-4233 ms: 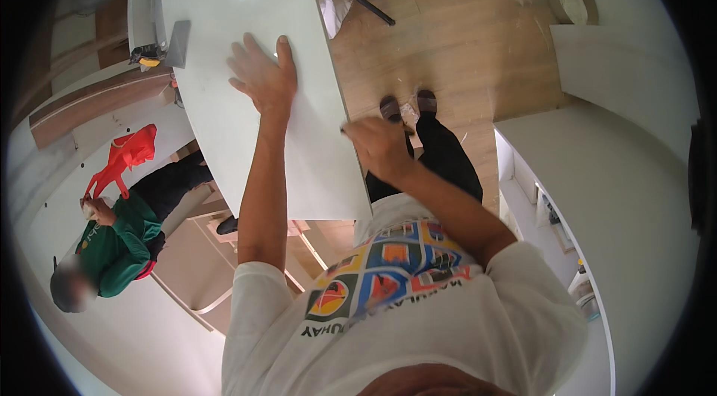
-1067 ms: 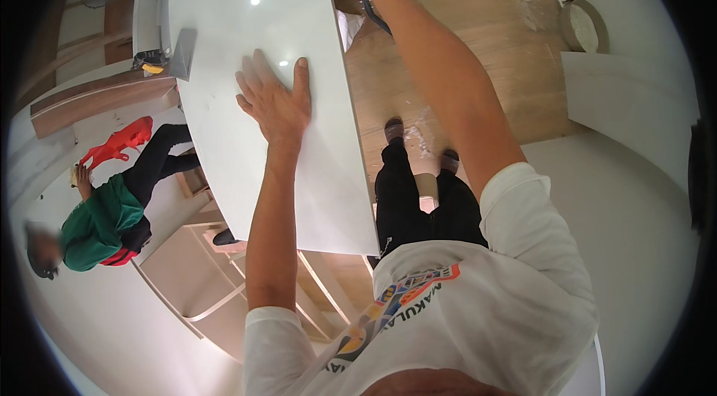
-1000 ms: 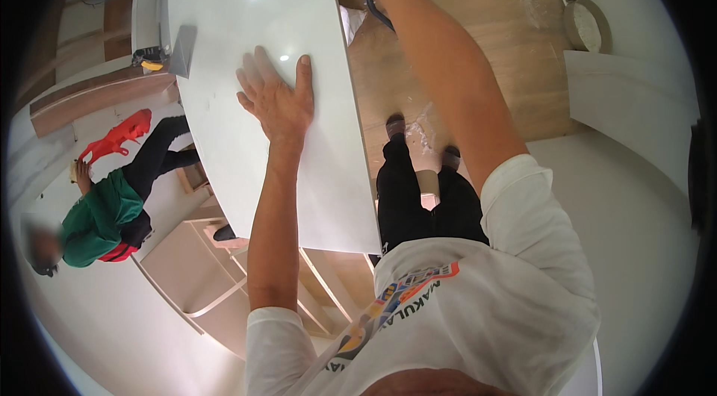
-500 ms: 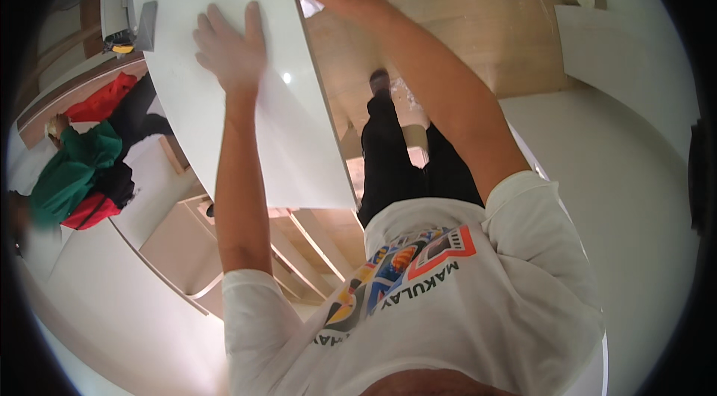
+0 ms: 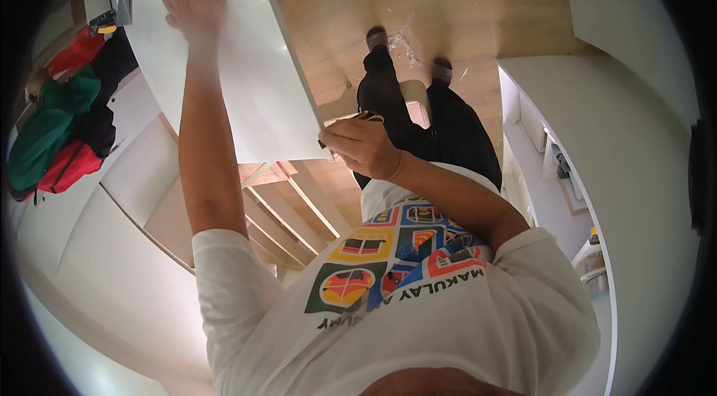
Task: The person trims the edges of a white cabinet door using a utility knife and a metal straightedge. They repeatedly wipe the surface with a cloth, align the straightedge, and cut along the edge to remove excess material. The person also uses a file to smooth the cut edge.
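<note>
My left hand (image 5: 196,4) lies on a large white panel (image 5: 250,90), its fingers spread and pressed to the glossy surface. At the panel's near right corner, my right hand (image 5: 364,147) is closed around a slim dark tool (image 5: 369,117) with yellow-orange marks. One end of that tool shows above the fist and a dark tip meets the panel's edge; its exact kind is mostly hidden by the fingers.
A grey flat piece (image 5: 125,2) and a black-and-yellow item (image 5: 104,25) sit by the panel's left edge. Another person in a green top (image 5: 52,116) is at far left. Light slats (image 5: 280,213) lie below the panel. A stool (image 5: 414,94) stands between my legs; a white cabinet (image 5: 582,90) is at right.
My right hand has come down along the panel's right edge with the tool, from the far part to the near corner. My left hand stays on the panel, now farther up and left in view.
</note>
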Demonstrator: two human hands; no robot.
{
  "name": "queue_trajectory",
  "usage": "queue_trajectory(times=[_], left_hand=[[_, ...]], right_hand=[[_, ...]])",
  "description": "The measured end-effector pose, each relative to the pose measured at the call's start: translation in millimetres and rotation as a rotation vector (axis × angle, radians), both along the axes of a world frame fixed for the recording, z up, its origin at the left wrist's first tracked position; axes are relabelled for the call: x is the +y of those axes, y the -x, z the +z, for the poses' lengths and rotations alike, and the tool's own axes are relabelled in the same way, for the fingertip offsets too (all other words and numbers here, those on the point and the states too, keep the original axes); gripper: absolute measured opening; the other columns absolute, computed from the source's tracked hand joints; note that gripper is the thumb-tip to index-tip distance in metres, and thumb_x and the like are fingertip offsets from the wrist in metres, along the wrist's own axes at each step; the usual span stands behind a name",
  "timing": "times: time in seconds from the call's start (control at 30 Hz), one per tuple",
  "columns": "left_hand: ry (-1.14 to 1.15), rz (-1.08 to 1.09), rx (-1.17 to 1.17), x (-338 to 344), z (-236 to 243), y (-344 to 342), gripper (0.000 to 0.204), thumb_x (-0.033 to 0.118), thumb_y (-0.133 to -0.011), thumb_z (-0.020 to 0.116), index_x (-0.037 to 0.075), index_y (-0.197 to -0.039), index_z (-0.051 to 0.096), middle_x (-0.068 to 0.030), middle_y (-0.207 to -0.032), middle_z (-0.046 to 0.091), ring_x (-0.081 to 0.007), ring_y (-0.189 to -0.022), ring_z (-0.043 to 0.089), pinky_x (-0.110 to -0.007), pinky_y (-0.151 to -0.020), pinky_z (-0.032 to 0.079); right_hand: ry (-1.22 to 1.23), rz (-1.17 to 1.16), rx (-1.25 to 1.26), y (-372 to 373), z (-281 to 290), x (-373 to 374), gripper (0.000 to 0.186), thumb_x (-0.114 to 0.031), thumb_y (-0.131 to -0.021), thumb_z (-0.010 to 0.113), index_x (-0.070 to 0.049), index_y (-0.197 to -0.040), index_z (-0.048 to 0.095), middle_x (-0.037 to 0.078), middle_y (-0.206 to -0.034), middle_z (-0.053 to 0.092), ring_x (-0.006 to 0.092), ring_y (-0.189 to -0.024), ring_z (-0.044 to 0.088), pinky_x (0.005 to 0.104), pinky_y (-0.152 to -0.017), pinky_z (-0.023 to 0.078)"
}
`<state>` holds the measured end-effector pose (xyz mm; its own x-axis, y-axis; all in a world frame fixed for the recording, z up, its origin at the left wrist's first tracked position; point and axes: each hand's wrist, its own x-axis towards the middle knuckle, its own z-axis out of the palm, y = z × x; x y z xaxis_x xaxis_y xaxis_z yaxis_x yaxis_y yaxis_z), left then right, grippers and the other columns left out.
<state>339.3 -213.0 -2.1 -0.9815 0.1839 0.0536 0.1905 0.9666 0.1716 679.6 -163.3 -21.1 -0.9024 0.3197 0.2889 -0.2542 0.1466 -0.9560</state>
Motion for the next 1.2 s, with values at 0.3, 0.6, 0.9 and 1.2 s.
queue_trajectory(times=[0.3,0.6,0.9,1.2], left_hand=[[0.030,0.016,0.007,-8,-10,-1,0.092,0.072,-0.088,0.042,0.005,-0.150,0.034,-0.0175,-0.156,0.031,-0.0331,-0.146,0.023,-0.053,-0.117,0.015],[0.032,-0.049,0.053,8,-6,4,0.092,0.072,-0.088,0.042,0.005,-0.150,0.035,-0.0182,-0.155,0.032,-0.0336,-0.146,0.024,-0.054,-0.115,0.018],[0.011,-0.070,0.043,-1,-3,16,0.093,0.073,-0.087,0.043,0.005,-0.150,0.035,-0.0184,-0.155,0.032,-0.0333,-0.146,0.025,-0.054,-0.116,0.017],[0.023,0.002,0.022,0,-2,8,0.093,0.073,-0.087,0.042,0.006,-0.151,0.034,-0.0173,-0.156,0.030,-0.0321,-0.147,0.022,-0.054,-0.117,0.016]], right_hand=[[0.097,-0.259,0.022,198,-40,63,0.005,-0.009,-0.081,0.071,-0.010,-0.085,0.074,0.009,-0.079,0.066,0.0257,-0.069,0.065,0.0387,-0.062,0.051],[-0.108,-0.231,0.044,146,-28,63,0.013,-0.008,-0.078,0.072,-0.013,-0.090,0.073,0.006,-0.078,0.064,0.0241,-0.071,0.065,0.0362,-0.061,0.053],[-0.071,0.139,0.072,-40,-4,-6,0.022,-0.007,-0.076,0.069,-0.006,-0.099,0.069,0.007,-0.092,0.067,0.0213,-0.084,0.068,0.0313,-0.063,0.056],[0.025,-0.196,-0.064,69,-12,71,0.009,-0.007,-0.084,0.073,-0.002,-0.088,0.068,0.013,-0.078,0.064,0.0281,-0.065,0.060,0.0356,-0.057,0.048]])
